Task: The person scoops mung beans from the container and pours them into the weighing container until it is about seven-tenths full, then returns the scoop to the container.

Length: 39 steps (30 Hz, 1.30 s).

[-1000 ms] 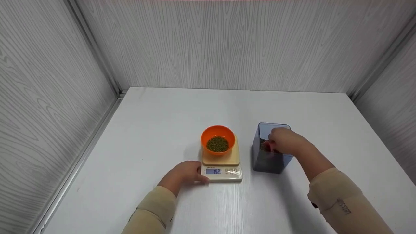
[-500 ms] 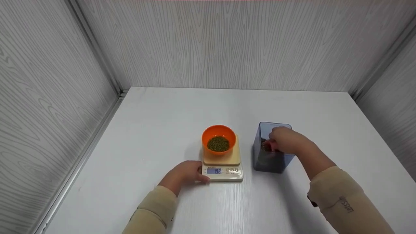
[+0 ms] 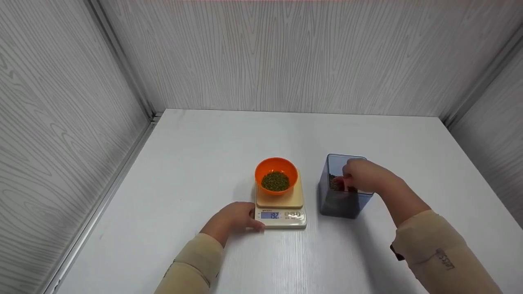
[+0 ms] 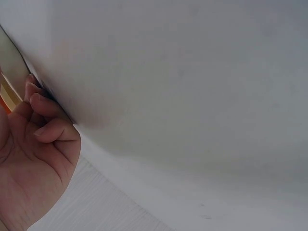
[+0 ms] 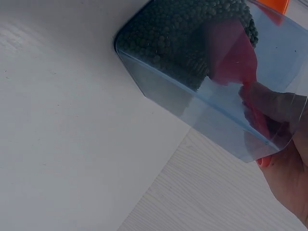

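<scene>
My left hand (image 3: 235, 216) holds the front left corner of a white kitchen scale (image 3: 296, 223), thumb at the front edge. Curled fingers (image 4: 50, 131) show against its side in the left wrist view. The display seems to read 192. On the wooden-looking platform stands an orange bowl (image 3: 264, 166) with small green beans (image 3: 275, 181) in it. My right hand (image 3: 367, 175) reaches into a tall clear bluish container (image 3: 337, 206) and grips a red scoop (image 5: 233, 57) by its handle. The scoop's front end lies among round green beans (image 5: 166, 36), partly buried.
The white tabletop (image 3: 204, 151) surrounds the scale and container. Grey wood-grain panels (image 3: 278, 57) rise at the back and both sides. The container stands just right of the scale, with a narrow gap between them.
My right hand has shifted slightly to the right inside the container, with the scoop. The left hand stays at the scale, and its display reads the same.
</scene>
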Available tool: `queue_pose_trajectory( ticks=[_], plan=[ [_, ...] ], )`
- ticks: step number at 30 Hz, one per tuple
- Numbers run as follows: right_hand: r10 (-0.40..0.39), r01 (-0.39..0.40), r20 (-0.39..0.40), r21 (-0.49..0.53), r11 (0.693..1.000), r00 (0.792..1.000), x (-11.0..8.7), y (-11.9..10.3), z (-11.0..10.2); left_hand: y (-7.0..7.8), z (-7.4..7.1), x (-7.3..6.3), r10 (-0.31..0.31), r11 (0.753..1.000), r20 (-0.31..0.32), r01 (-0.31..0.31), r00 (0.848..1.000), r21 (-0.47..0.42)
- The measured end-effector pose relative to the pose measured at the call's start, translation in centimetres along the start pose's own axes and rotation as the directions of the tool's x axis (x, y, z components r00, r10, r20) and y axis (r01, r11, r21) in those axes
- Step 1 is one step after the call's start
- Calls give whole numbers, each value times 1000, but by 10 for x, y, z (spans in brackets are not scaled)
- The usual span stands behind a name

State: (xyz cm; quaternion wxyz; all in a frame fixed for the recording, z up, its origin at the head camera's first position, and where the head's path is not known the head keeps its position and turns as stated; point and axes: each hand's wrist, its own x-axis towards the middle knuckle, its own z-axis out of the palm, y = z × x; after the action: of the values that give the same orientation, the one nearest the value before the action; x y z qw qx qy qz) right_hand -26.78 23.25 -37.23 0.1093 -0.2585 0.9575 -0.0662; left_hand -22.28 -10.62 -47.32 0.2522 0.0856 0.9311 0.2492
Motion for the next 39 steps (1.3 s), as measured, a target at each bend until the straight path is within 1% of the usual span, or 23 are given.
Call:
queue_pose_trajectory(
  ticks=[2, 5, 9, 11, 16, 23, 27, 28, 34, 39],
  plan=[
    [-5, 5, -15, 10, 1000, 1000, -3, 1, -1, 0, 0, 0, 4, 1000, -3, -4, 1000, 1],
    [-40, 40, -54, 6, 999, 998, -6, 4, -3, 0, 1, 0, 8, 1000, -6, -8, 1000, 12],
    [-77, 80, -101, 25, 996, 992, -11, 8, -3, 0, 2, 1, 9, 1000, -5, -9, 1000, 24],
    [-83, 88, -119, 39, 995, 989, -13, 10, -3, 0, 2, 1, 12, 1000, -4, -12, 1000, 27],
    [-64, 74, -136, 76, 994, 989, -20, 12, -5, 2, 1, 0, 16, 999, -5, -16, 1000, 30],
    [-27, 48, -139, 144, 989, 990, -31, 15, -6, 1, 1, -2, -6, 1000, -5, 6, 1000, 11],
    [-10, 36, -146, 178, 983, 989, -36, 19, -5, 0, 0, -2, -3, 1000, -6, 3, 1000, 6],
    [-3, 32, -153, 186, 982, 988, -37, 20, -4, 0, 0, -1, -4, 1000, -6, 5, 1000, 9],
    [-22, 73, -242, 206, 976, 970, -43, 25, 1, -1, 2, 1, 2, 999, -11, -1, 1000, 45],
    [5, 61, -253, 254, 965, 967, -48, 29, 3, -1, 2, 2, 5, 998, -11, -4, 1000, 62]
  ],
)
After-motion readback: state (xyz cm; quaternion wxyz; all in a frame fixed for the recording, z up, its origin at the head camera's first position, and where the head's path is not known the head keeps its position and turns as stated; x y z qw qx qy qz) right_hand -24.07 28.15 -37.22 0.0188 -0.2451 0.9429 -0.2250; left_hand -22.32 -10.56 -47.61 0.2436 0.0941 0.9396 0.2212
